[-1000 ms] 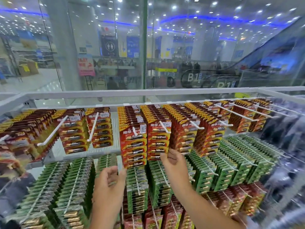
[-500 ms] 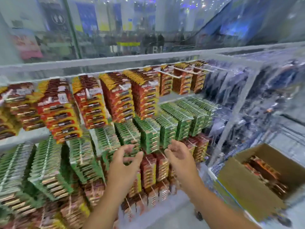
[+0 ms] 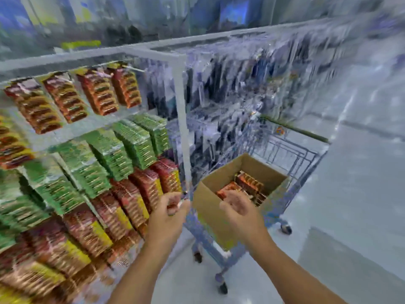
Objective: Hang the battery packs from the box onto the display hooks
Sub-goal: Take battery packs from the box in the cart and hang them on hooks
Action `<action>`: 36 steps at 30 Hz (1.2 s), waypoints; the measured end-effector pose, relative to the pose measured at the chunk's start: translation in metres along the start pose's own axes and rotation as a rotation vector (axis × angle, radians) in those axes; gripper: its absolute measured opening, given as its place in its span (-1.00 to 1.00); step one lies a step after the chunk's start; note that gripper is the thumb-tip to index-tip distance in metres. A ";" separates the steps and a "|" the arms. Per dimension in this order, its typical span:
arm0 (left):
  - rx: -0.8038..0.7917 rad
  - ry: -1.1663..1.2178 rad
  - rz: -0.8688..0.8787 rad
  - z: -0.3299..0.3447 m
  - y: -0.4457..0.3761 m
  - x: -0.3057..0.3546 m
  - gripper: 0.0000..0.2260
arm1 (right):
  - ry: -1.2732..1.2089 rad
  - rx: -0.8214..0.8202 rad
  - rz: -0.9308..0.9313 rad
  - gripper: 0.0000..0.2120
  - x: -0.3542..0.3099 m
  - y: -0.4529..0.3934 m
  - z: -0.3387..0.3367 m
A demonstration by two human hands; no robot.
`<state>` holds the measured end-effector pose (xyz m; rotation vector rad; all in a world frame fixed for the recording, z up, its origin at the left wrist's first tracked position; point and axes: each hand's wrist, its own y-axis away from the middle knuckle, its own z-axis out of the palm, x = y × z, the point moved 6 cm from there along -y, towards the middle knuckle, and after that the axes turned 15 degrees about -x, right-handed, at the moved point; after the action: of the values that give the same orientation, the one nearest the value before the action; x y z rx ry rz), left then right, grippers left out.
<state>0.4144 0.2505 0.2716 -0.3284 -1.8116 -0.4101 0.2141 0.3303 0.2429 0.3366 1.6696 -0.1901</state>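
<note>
An open cardboard box (image 3: 210, 194) rests in a shopping cart on the right, with red and orange battery packs (image 3: 248, 185) inside. The display rack (image 3: 182, 119) on the left carries rows of red, green and red-yellow battery packs (image 3: 122, 150) on hooks. My right hand (image 3: 238, 208) hovers at the box's near rim with loosely curled fingers and holds nothing. My left hand (image 3: 169, 210) is just left of the box, in front of the rack's lower rows, fingers loosely curled and empty. The frame is blurred by motion.
A blue wire shopping cart (image 3: 291, 154) on wheels stands on the pale floor (image 3: 350, 194) beside the rack. Dark packaged goods (image 3: 230, 88) hang on the rack section behind the cart. Open floor lies to the right.
The view has swung right and down from the hooks to the box in the cart. Both hands have left the rack and moved toward the box, the right one reaching its rim.
</note>
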 end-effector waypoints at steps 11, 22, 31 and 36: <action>-0.133 0.002 -0.101 0.127 -0.168 -0.033 -0.82 | 0.087 0.003 0.153 -0.79 0.056 -0.087 -0.134; -0.115 -0.016 -0.338 0.187 -0.276 -0.083 -0.86 | 0.316 -0.202 0.323 -0.78 0.122 -0.205 -0.200; 0.183 0.057 -0.621 0.235 -0.322 -0.130 -0.80 | 0.593 -0.602 0.414 -0.77 0.214 -0.349 -0.269; 0.269 0.069 -0.774 0.275 -0.325 -0.168 -0.73 | 0.794 -0.836 0.488 -0.72 0.269 -0.408 -0.306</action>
<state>0.0838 0.0775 0.0064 0.5902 -1.8457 -0.6848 -0.2341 0.0731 -0.0129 0.1656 2.1895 1.1096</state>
